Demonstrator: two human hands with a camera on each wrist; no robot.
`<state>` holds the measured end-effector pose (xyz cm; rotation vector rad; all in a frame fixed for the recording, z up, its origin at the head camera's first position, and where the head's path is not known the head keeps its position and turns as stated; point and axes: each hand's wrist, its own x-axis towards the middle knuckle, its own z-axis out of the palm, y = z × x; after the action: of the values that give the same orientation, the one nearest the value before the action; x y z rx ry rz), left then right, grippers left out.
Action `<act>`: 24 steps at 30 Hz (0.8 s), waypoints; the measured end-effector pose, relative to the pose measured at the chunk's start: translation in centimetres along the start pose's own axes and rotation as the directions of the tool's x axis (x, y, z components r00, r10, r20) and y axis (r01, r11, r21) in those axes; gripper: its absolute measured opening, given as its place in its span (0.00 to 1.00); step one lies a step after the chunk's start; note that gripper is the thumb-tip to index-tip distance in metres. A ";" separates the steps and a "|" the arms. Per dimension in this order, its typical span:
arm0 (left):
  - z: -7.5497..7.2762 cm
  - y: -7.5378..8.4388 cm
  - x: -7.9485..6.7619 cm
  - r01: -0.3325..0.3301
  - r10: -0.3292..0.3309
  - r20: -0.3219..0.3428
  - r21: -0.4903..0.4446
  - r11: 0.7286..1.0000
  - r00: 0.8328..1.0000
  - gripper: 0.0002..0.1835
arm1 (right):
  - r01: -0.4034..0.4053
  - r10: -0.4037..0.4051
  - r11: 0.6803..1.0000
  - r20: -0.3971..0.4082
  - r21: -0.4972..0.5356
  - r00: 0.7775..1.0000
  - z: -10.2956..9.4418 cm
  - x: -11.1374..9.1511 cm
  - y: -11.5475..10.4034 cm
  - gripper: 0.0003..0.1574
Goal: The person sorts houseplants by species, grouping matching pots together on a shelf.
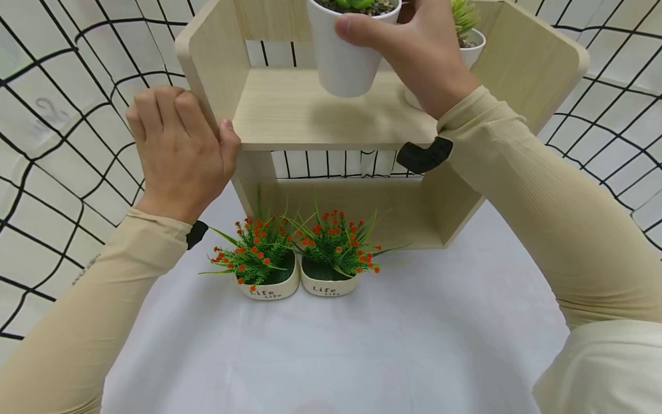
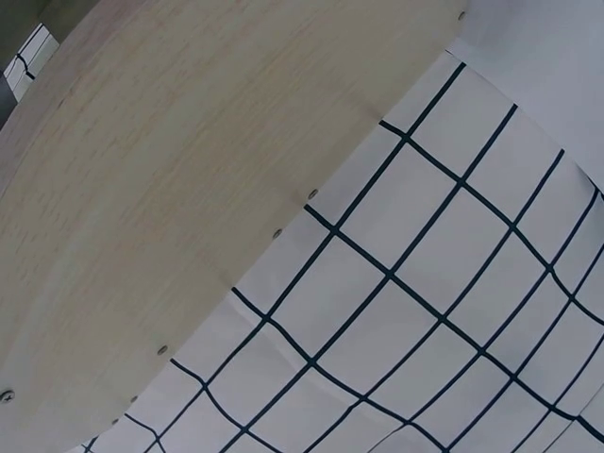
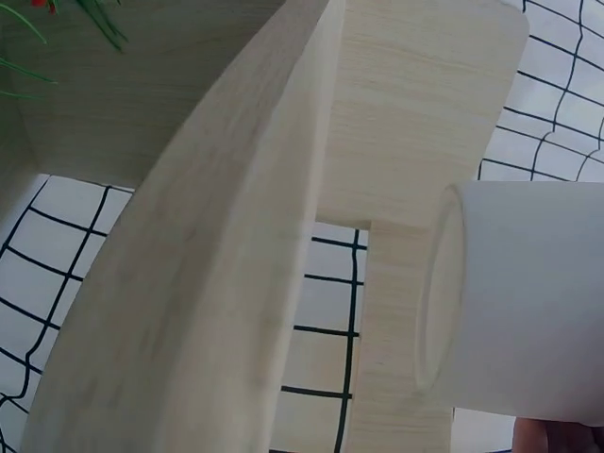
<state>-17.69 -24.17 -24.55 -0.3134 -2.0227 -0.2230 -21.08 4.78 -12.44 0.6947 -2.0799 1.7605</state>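
Note:
My right hand (image 1: 421, 54) grips a white flowerpot (image 1: 346, 54) with a green succulent in dark soil, thumb across the front near the rim. The pot hangs over the upper board of a pale wooden shelf (image 1: 289, 109), its shadow falling on the board. In the right wrist view the pot's base (image 3: 442, 293) faces the shelf's boards. My left hand (image 1: 181, 149) holds the shelf's left side panel, fingers curled outside it and thumb at its front edge. Another white pot (image 1: 472, 52) with a spiky light-green plant stands on the upper board, partly hidden behind my right hand.
Two cream oval pots (image 1: 328, 284) marked "Life", with red-flowered green plants (image 1: 258, 247), stand side by side before the lower compartment on a white cloth (image 1: 331, 351). Black wire grid (image 1: 57, 144) with pale sheeting behind it surrounds the shelf.

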 end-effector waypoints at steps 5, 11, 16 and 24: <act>0.0 0.2 0.0 0.000 0.000 0.005 -0.005 1.000 1.000 0.21 | -0.093 0.093 0.994 0.006 -0.060 0.996 0.5 0.6 0.1 0.38; 0.0 0.3 -0.1 -0.001 0.001 0.008 0.008 1.000 1.000 0.21 | -0.171 0.177 0.975 0.031 -0.140 0.984 0.4 1.3 0.7 0.40; 0.1 0.3 -0.1 0.003 -0.003 0.009 0.000 1.000 1.000 0.21 | -0.225 0.233 0.957 0.025 -0.180 0.972 0.5 1.9 1.1 0.42; 0.1 0.3 -0.2 0.005 -0.006 0.012 0.008 1.000 1.000 0.22 | -0.286 0.302 0.943 0.074 -0.172 0.950 1.7 2.2 1.3 0.39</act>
<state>-17.58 -23.87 -24.71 -0.3048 -2.0357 -0.2170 -23.48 2.95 -12.60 0.4515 -2.4698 1.7092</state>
